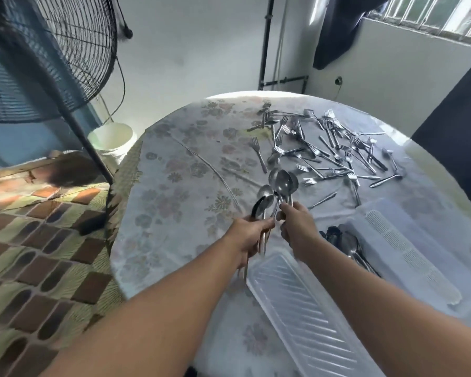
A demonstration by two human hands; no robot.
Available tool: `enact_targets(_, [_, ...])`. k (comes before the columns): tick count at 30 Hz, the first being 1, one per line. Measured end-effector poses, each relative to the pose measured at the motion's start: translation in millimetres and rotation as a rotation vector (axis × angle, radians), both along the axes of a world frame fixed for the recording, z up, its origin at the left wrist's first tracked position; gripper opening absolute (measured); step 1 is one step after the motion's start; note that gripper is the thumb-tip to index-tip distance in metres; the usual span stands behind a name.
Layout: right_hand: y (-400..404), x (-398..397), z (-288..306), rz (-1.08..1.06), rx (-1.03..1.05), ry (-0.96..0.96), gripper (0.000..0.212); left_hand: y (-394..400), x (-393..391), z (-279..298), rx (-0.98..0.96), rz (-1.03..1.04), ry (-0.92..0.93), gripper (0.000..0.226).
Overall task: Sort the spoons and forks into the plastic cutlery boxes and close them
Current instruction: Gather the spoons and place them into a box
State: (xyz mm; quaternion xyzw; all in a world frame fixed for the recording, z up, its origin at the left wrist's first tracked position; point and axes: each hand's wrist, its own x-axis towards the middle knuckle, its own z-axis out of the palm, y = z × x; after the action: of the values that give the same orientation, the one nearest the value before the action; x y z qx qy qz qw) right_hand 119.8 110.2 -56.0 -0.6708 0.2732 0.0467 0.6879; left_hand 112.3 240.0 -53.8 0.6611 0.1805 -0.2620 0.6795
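Above the table (174, 213), centre of view: both hands raised, each w/ a bunch of spoons, bowls up. Left hand (249, 235) has fingers curled round the handles of left spoons (264, 202); handle ends stick out below the fist, blurred. Right hand (297, 224) pinches the handles of right spoons (283, 183) betw. thumb and curled fingers; bowls fan out above, approx. three or four, exact no. unclear. The two bunches sit just beside each other; contact cannot be told.

Far right of table: loose pile (335, 151) of forks and spoons, criss-crossed on the floral cloth, well apart from the hands. One fork (259, 153) lies alone at the pile's left edge.

Near right: open box (408, 240), white plastic, w/ slotted side; stored spoons (348, 243) lie inside at its left end. Clear ribbed lid (305, 308) lies flat on the table just below the hands, beside the box.

Off-table, left: fan (52, 50) on stand, white bucket (112, 140), tiled floor.
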Motion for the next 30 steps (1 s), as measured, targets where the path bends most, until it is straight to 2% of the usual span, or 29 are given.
enact_targets(3, [-35.2, -6.1, 3.0, 0.092, -0.005, -0.034, 0.016, -37.3, -10.5, 2.6, 0.006, 0.08, -0.022, 0.031])
enact_targets(7, [-97.2, -22.6, -2.1, 0.175, 0.008, -0.063, 0.018, -95.0, -40.7, -0.9, 0.036, 0.179, -0.039, 0.021])
enact_targets(11, [-158.1, -53.8, -18.7, 0.206, 0.035, -0.044, 0.013, -153.6, -79.5, -5.6, 0.166, 0.23, -0.027, 0.024])
enact_targets(15, [-199.9, -91.7, -35.0, 0.254, -0.158, 0.005, 0.016, -199.1, -107.3, -19.3, 0.218, 0.294, -0.029, 0.026])
enact_targets(18, [-216.2, -105.9, -50.7, 0.321, -0.224, 0.052, 0.015, -220.9, -120.5, -28.1, 0.282, 0.251, -0.074, 0.031])
enact_targets(22, [-220.4, -103.7, -64.6, 0.372, -0.306, 0.056, 0.018, -232.7, -128.6, -30.7, 0.404, 0.215, -0.107, 0.026])
enact_targets(30, [-222.7, -102.5, -73.7, 0.377, -0.499, -0.032, 0.029, -240.9, -129.6, -34.6, 0.506, 0.242, -0.095, 0.017])
